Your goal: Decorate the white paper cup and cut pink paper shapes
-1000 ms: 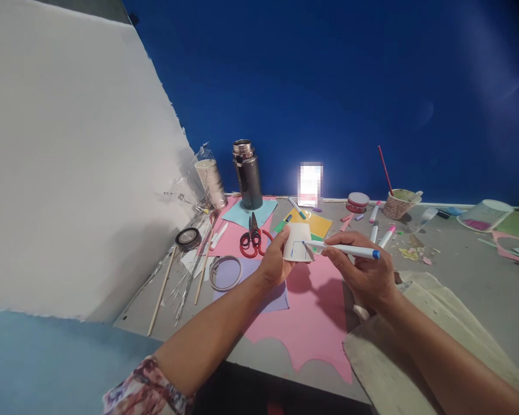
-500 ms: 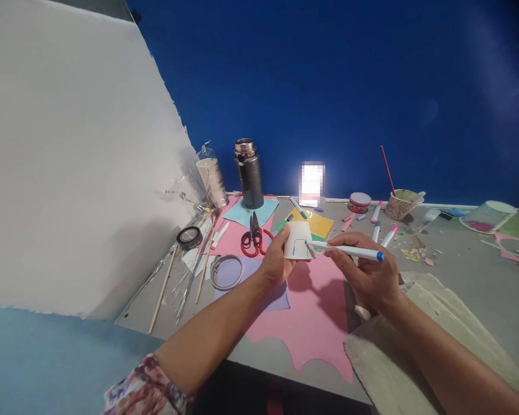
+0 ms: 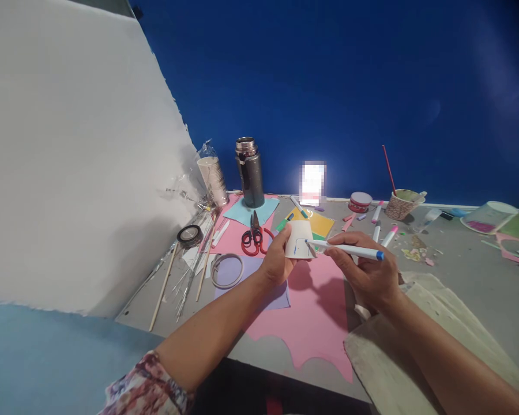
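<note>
The left hand (image 3: 280,256) has its thumb and fingers clamped on a white paper cup (image 3: 299,230). The cup is upside down, held up over the middle of the desk (image 3: 471,288). The right hand (image 3: 367,268) pinches a white marker (image 3: 350,249) with a blue end, and its tip looks to be touching the cup's side. Blue lines (image 3: 301,239) show there, like a box with no bottom, so I think the step is drawing. The next move seems to call for a still cup and a light, slow marker.

A pink sheet (image 3: 315,328) reaches the desk's front edge. Scissors (image 3: 255,236) lie left of the cup, and a dark bottle (image 3: 251,184) stands near the back edge
</note>
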Motion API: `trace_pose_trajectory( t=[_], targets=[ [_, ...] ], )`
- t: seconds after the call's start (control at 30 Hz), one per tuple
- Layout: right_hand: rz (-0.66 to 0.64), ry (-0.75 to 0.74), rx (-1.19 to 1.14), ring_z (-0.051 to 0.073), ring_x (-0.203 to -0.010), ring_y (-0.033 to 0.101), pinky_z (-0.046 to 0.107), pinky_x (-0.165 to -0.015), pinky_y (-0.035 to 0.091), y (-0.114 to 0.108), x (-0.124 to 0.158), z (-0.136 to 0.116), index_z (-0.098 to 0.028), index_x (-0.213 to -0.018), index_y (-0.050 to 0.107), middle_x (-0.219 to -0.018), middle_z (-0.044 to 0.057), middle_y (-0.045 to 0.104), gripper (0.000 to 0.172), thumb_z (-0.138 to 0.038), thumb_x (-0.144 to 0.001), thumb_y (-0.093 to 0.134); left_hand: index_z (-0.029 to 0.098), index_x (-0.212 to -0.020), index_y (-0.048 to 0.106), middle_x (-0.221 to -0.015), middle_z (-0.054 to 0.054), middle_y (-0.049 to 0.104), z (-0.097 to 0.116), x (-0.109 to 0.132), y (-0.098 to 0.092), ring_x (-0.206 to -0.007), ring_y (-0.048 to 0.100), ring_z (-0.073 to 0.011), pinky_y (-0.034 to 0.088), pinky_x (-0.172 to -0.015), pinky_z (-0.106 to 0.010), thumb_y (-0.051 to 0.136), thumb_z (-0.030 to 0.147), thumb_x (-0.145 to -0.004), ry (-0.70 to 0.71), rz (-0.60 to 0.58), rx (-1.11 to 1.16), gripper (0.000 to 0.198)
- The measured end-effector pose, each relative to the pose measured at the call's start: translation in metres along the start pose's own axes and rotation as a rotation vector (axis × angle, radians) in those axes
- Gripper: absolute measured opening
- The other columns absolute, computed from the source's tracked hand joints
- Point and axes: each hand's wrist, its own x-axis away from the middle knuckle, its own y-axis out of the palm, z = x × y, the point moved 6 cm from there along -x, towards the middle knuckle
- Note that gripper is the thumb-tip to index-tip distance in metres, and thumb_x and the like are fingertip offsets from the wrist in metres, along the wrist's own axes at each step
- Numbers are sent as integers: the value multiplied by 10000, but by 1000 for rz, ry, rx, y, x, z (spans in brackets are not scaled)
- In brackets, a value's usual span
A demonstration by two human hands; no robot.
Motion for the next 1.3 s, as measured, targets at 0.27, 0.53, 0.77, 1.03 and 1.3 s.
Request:
trace_pose_trajectory(
  t=[0.27, 0.53, 0.77, 1.03, 1.3],
  targets=[
    [-35, -13, -11, 167, -587, 689, 285, -516, 520, 2, -1, -4, -242, -961, 716, -807, 37, 778, 38, -247, -949, 680, 159, -1146, 699, -1049, -116, 749, -4, -2, -1, -927, 698, -256, 566, -781, -369, 658, 562, -916, 25, -3, 4, 466],
    [-57, -49, -64, 157, -596, 694, 261, -504, 512, 4, -1, -7, -231, -956, 709, -810, 31, 785, 35, -210, -943, 685, 149, -1132, 718, -1102, -130, 757, -2, 0, 3, -1055, 703, -294, 570, -865, -388, 693, 575, -885, 42, -20, -1, 492],
    [-55, -23, -41, 172, -624, 708, 273, -521, 528, 4, -1, -4, -237, -942, 729, -811, 42, 787, 43, -242, -944, 686, 148, -1090, 718, -1052, -106, 744, -3, -1, 1, -990, 687, -258, 553, -836, -354, 739, 574, -849, 48, 3, -5, 490],
    [-71, -31, -93, 185, -637, 724, 272, -526, 551, 4, 0, -8, -214, -932, 740, -818, 58, 791, 48, -234, -927, 696, 152, -1060, 703, -957, -78, 715, -3, -1, 1, -899, 668, -227, 532, -787, -333, 726, 576, -863, 41, -12, -16, 468],
    [-92, -26, -138, 195, -696, 741, 297, -580, 586, 7, 2, -7, -230, -939, 736, -834, 57, 795, 59, -271, -941, 695, 159, -990, 701, -879, -72, 705, -2, -1, 0, -831, 664, -223, 521, -743, -326, 690, 585, -888, 41, -8, -31, 438]
  ],
)
